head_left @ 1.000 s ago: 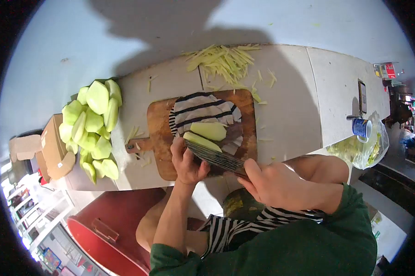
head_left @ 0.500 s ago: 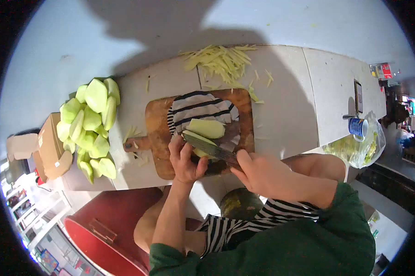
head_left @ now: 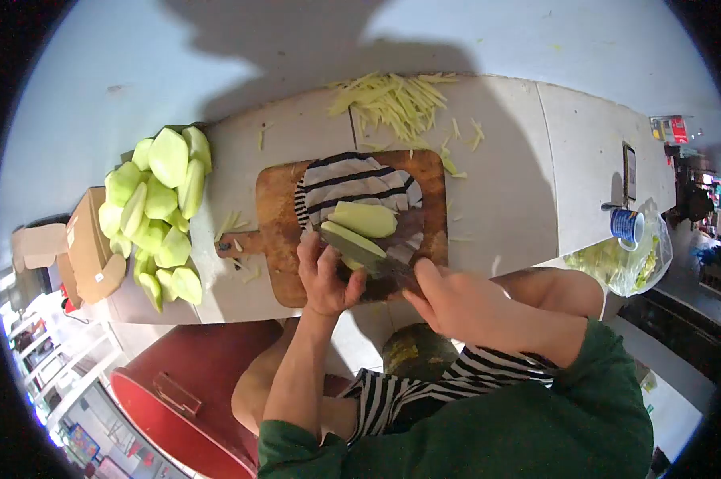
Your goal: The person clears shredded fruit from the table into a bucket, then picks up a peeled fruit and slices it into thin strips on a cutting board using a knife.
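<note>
My right hand (head_left: 460,302) grips the handle of a knife (head_left: 368,257), and its broad dark blade lies slanted along a peeled pale-green fruit (head_left: 352,238), which looks like green mango. My left hand (head_left: 325,279) is closed around the near left end of that fruit, fingertips close to the blade. Just beyond it, another pale-green piece (head_left: 366,218) rests on a black-and-white striped cloth (head_left: 359,185). Under all of this is a wooden cutting board (head_left: 281,199) with its handle pointing left. The fruit's underside is hidden by the blade and my fingers.
Peeled pale-green pieces (head_left: 159,203) are heaped at the left beside a cardboard box (head_left: 89,235). Thin cut strips (head_left: 392,104) lie behind the board. At right are a phone (head_left: 629,172), a blue cup (head_left: 625,225) and a plastic bag (head_left: 652,255). A red bin (head_left: 193,383) stands below the counter.
The knife blade has turned slightly and now shows more of its flat side against the fruit. Both hands keep nearly the same places, and the whole view has shifted a little.
</note>
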Action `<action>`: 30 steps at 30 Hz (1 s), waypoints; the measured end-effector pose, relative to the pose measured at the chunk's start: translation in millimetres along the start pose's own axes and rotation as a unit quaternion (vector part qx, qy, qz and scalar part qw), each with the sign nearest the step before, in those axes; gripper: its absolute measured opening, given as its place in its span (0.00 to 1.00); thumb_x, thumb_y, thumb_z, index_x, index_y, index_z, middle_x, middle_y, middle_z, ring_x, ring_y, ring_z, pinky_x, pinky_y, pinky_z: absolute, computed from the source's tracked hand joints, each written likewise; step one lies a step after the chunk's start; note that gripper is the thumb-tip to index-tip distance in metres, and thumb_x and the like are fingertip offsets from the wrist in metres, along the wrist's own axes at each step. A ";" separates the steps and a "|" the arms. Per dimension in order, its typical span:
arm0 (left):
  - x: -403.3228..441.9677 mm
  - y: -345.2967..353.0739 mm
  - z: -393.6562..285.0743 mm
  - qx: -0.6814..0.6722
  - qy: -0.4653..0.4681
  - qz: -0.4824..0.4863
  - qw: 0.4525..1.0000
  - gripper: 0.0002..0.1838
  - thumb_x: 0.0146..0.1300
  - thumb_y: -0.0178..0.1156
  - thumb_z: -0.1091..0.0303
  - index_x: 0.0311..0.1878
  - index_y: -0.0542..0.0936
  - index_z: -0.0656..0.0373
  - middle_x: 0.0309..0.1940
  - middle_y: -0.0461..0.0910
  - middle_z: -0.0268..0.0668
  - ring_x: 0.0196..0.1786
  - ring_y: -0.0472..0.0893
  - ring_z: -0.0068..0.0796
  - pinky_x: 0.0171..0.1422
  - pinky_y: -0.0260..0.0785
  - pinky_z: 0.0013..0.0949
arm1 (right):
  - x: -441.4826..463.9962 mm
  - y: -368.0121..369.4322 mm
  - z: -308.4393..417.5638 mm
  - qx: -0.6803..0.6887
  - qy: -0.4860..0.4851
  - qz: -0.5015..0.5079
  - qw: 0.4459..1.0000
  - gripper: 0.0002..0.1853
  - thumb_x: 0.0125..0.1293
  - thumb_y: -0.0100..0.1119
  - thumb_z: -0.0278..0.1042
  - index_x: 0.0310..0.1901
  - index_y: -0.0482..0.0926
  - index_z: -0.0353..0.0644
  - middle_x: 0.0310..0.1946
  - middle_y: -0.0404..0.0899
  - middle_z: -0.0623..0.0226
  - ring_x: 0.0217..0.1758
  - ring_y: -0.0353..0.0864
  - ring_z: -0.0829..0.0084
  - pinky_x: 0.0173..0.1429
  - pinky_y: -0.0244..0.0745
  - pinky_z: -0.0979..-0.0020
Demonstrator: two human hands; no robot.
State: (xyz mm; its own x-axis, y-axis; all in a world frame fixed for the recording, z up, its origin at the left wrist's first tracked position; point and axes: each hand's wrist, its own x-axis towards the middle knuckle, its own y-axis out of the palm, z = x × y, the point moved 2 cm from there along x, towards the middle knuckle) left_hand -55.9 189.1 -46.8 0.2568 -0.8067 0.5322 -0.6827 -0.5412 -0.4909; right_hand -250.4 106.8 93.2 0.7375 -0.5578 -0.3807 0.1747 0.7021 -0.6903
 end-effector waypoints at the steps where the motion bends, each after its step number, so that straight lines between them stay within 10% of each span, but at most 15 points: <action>1: -0.9 -1.2 -0.3 -0.002 -0.002 0.003 1.000 0.29 0.60 0.66 0.48 0.56 0.75 0.61 0.54 0.72 0.57 0.50 0.75 0.56 0.54 0.72 0.50 | 7.8 11.4 -6.4 0.002 0.003 0.002 1.000 0.16 0.74 0.55 0.43 0.42 0.66 0.37 0.23 0.81 0.47 0.25 0.83 0.42 0.26 0.79 0.48; 30: 2.2 -3.9 -0.1 0.000 0.010 0.013 1.000 0.33 0.56 0.69 0.51 0.59 0.74 0.62 0.55 0.73 0.56 0.52 0.77 0.57 0.51 0.73 0.49 | -13.4 -9.0 13.3 -0.016 -0.031 -0.002 0.999 0.16 0.69 0.62 0.33 0.39 0.65 0.33 0.15 0.71 0.52 0.17 0.76 0.44 0.21 0.71 0.52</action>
State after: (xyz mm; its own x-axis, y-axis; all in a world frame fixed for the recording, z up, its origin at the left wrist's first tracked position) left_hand -52.7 189.5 -43.7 0.2245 -0.8161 0.5325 -0.6894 -0.5192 -0.5051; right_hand -253.3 113.8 112.7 0.7756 -0.5320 -0.3398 0.1582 0.6848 -0.7113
